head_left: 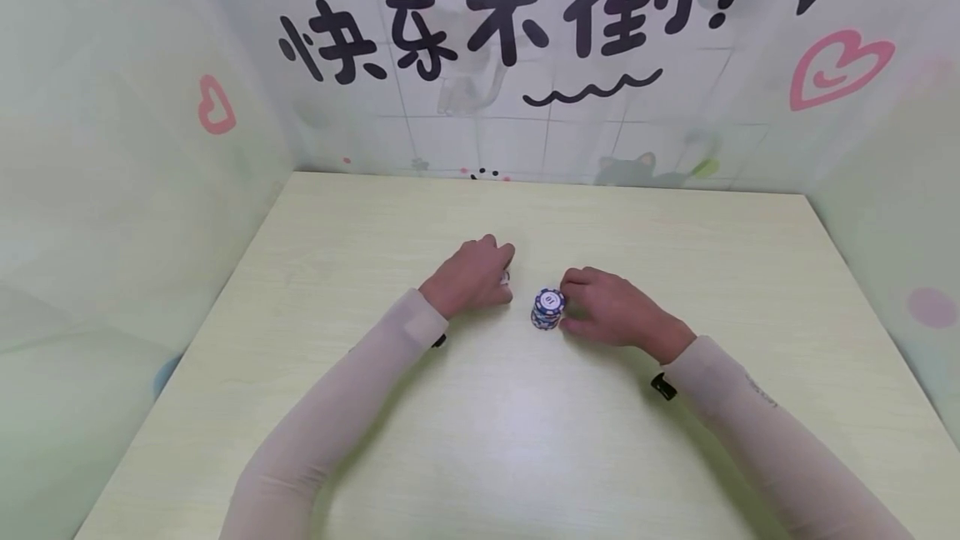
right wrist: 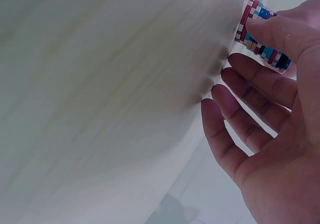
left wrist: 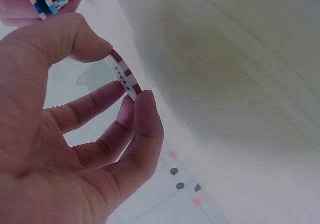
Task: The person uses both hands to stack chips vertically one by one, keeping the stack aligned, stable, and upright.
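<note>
A short stack of poker chips [head_left: 549, 308] stands on the table between the two hands, its top chip blue and white and marked 10. My left hand [head_left: 471, 276] is left of the stack and pinches one red-and-white poker chip [left wrist: 124, 75] on edge between thumb and fingertips. Close against the stack's right side is my right hand [head_left: 611, 307], its fingers loosely bent. In the right wrist view the thumb [right wrist: 280, 34] overlaps the multicoloured stack [right wrist: 252, 22], and the fingertips are at the tabletop. Whether the right hand touches the stack, I cannot tell.
The pale wooden table [head_left: 465, 440] is enclosed at the back and sides by a light printed cloth [head_left: 480, 123] with black lettering and pink hearts. A dark strap piece [head_left: 663, 386] hangs under the right wrist.
</note>
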`<action>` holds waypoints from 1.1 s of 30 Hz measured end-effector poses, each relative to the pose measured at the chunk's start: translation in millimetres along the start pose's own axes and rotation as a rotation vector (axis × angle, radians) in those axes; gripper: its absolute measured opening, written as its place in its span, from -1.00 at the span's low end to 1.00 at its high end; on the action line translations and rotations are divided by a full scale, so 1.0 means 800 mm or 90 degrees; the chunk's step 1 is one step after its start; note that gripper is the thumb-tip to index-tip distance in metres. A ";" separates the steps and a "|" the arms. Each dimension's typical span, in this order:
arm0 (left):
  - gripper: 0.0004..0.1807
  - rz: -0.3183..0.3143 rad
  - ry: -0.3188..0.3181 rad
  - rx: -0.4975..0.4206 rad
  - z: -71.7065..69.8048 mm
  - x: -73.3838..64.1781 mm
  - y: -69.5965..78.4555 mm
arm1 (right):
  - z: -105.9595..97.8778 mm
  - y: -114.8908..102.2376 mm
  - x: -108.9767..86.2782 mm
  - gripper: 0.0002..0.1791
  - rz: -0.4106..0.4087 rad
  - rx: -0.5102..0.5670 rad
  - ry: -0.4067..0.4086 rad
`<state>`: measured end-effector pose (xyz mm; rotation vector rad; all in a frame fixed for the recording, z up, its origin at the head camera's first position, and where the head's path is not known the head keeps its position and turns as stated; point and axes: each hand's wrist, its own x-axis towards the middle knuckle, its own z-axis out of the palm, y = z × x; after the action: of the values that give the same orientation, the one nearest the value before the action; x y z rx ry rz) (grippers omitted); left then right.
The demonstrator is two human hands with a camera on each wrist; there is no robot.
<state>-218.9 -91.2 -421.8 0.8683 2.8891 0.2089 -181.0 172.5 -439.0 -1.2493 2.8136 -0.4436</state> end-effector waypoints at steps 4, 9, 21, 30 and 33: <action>-0.70 0.009 0.003 -0.003 -0.004 0.001 0.004 | 0.001 0.002 -0.002 -0.66 -0.003 0.005 0.009; -0.71 0.039 0.025 -0.014 -0.012 -0.003 0.015 | 0.002 0.004 -0.003 -0.66 -0.004 0.008 0.014; -0.67 0.096 0.037 -0.013 -0.020 -0.006 0.046 | 0.004 0.009 -0.004 -0.72 -0.022 0.024 0.031; -0.70 0.132 0.038 -0.023 -0.016 -0.006 0.065 | 0.007 0.012 -0.005 -0.72 -0.035 0.033 0.040; -0.71 0.148 0.047 -0.032 -0.012 -0.006 0.069 | 0.008 0.012 -0.006 -0.70 -0.040 0.036 0.046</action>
<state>-186.7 -48.9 -402.7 1.2106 2.8302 0.3399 -184.2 180.5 -448.1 -1.3394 2.8052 -0.5783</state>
